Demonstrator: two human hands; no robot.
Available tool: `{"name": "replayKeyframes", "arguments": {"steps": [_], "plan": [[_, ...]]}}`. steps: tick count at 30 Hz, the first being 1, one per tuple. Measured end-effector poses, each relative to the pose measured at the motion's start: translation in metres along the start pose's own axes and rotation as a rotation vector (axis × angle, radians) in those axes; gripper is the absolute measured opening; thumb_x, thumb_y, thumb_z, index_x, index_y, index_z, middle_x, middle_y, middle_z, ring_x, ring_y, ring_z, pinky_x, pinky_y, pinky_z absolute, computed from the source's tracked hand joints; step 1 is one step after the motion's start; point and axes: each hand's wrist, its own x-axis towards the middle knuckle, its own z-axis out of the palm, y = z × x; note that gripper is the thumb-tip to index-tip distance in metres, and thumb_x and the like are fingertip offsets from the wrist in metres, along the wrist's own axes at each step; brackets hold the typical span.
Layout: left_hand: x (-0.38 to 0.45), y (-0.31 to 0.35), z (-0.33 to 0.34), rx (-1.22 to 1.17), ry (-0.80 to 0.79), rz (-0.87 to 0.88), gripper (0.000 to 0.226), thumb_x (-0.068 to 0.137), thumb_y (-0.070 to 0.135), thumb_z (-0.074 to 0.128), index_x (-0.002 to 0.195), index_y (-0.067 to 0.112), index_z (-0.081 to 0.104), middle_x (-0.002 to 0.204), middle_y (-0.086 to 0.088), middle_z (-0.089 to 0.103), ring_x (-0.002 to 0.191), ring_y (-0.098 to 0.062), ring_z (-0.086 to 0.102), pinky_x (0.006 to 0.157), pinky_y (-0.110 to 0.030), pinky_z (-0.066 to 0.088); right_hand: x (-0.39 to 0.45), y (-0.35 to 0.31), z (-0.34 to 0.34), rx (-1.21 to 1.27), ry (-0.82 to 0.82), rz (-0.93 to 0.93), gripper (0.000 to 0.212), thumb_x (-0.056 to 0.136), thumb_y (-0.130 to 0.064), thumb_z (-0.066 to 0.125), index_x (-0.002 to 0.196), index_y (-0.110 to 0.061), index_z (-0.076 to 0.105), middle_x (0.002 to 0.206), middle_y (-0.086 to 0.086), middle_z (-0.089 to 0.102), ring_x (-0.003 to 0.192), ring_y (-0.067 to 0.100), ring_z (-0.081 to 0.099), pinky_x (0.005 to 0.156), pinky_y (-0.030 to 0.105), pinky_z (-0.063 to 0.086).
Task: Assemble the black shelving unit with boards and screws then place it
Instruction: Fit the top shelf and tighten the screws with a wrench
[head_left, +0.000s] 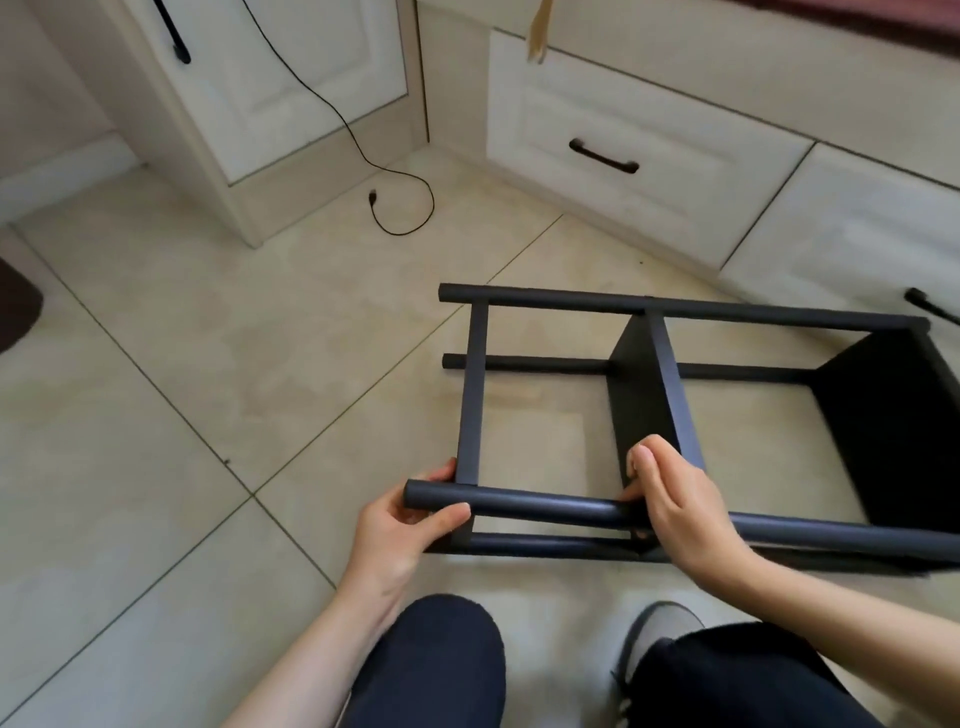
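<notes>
Pale glossy floor tiles (156, 322) fill the frame, cream cabinets (623, 171) along the top, a black cable (405, 208) looping at upper centre. The black shelving unit (670, 395) lies on its side at lower right, looking largely assembled: round matte poles, flat boards in place (no loose screws show). The left hand (410, 525) curls around the near pole's end; the right hand (675, 509) grips that same pole at the middle board. What seems left, by my reckoning: standing it up and placing it.
</notes>
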Motion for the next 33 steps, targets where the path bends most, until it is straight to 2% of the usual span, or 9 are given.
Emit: {"name": "replayKeyframes", "arguments": {"steps": [5, 8, 10, 15, 20, 24, 27, 30, 33], "plan": [[0.005, 0.001, -0.004, 0.128, -0.017, 0.099, 0.051, 0.049, 0.020, 0.087, 0.098, 0.018, 0.075, 0.104, 0.008, 0.077, 0.095, -0.007, 0.073, 0.074, -0.013, 0.055, 0.002, 0.003, 0.000, -0.013, -0.016, -0.014, 0.042, 0.093, -0.057, 0.020, 0.080, -0.026, 0.046, 0.073, -0.015, 0.064, 0.065, 0.011, 0.060, 0.064, 0.043, 0.049], [0.006, 0.011, -0.009, 0.232, -0.072, 0.149, 0.047, 0.052, 0.015, 0.085, 0.098, 0.015, 0.074, 0.102, 0.016, 0.076, 0.093, 0.000, 0.072, 0.072, -0.009, 0.053, 0.003, 0.002, 0.004, -0.122, -0.030, -0.005, 0.035, 0.098, -0.048, 0.021, 0.079, -0.028, 0.042, 0.063, -0.007, 0.061, 0.061, 0.008, 0.057, 0.059, 0.033, 0.043], [0.007, 0.018, -0.011, 0.301, -0.104, 0.154, 0.051, 0.051, 0.019, 0.086, 0.100, 0.014, 0.074, 0.103, 0.019, 0.075, 0.095, 0.001, 0.070, 0.073, -0.009, 0.052, 0.006, 0.001, 0.005, -0.213, -0.077, 0.016, 0.032, 0.102, -0.041, 0.022, 0.078, -0.028, 0.039, 0.063, -0.005, 0.061, 0.059, 0.011, 0.056, 0.061, 0.036, 0.043], [0.014, 0.032, -0.018, 0.473, -0.222, 0.118, 0.076, 0.053, 0.034, 0.090, 0.125, 0.035, 0.064, 0.119, 0.020, 0.070, 0.113, 0.001, 0.064, 0.089, -0.017, 0.054, 0.016, -0.003, 0.003, -0.332, -0.216, 0.097, 0.032, 0.104, -0.039, 0.022, 0.081, -0.025, 0.039, 0.066, 0.002, 0.059, 0.064, 0.027, 0.056, 0.067, 0.043, 0.046], [0.032, 0.055, -0.020, 0.811, -0.436, 0.185, 0.099, 0.059, 0.057, 0.087, 0.140, 0.066, 0.030, 0.141, 0.039, 0.041, 0.119, 0.010, 0.054, 0.096, -0.009, 0.044, 0.025, -0.012, 0.001, -0.404, -0.336, 0.126, 0.033, 0.105, -0.039, 0.022, 0.084, -0.025, 0.042, 0.073, 0.000, 0.061, 0.068, 0.024, 0.057, 0.064, 0.037, 0.044], [0.049, 0.077, -0.017, 1.256, -0.587, 0.409, 0.115, 0.062, 0.077, 0.072, 0.148, 0.064, -0.003, 0.156, 0.041, -0.007, 0.144, 0.013, 0.010, 0.109, -0.022, 0.026, 0.040, -0.026, 0.001, -0.424, -0.323, 0.066, 0.036, 0.103, -0.043, 0.023, 0.081, -0.022, 0.042, 0.076, -0.004, 0.065, 0.070, 0.026, 0.059, 0.070, 0.042, 0.051], [0.063, 0.092, -0.010, 1.578, -0.684, 0.599, 0.117, 0.064, 0.089, 0.056, 0.151, 0.055, -0.014, 0.158, 0.028, -0.026, 0.147, -0.003, -0.027, 0.118, -0.030, -0.003, 0.068, -0.039, 0.003, -0.329, -0.255, -0.032, 0.038, 0.103, -0.043, 0.026, 0.081, -0.020, 0.046, 0.075, -0.005, 0.066, 0.065, 0.017, 0.058, 0.065, 0.038, 0.048], [0.073, 0.100, 0.003, 1.798, -0.780, 0.772, 0.117, 0.067, 0.095, 0.040, 0.160, 0.035, 0.001, 0.165, 0.011, -0.020, 0.144, -0.014, -0.039, 0.116, -0.037, -0.027, 0.105, -0.051, 0.007, -0.169, -0.232, -0.138, 0.034, 0.104, -0.039, 0.034, 0.091, -0.015, 0.054, 0.076, -0.003, 0.063, 0.065, 0.010, 0.057, 0.061, 0.031, 0.045], [0.078, 0.106, 0.013, 1.886, -0.855, 0.812, 0.111, 0.069, 0.095, 0.036, 0.150, 0.019, 0.037, 0.168, 0.000, 0.006, 0.146, -0.016, -0.036, 0.117, -0.043, -0.025, 0.145, -0.062, 0.012, -0.180, -0.177, -0.264, 0.028, 0.103, -0.034, 0.045, 0.095, -0.010, 0.057, 0.081, -0.001, 0.060, 0.072, 0.014, 0.056, 0.063, 0.028, 0.044]]}}
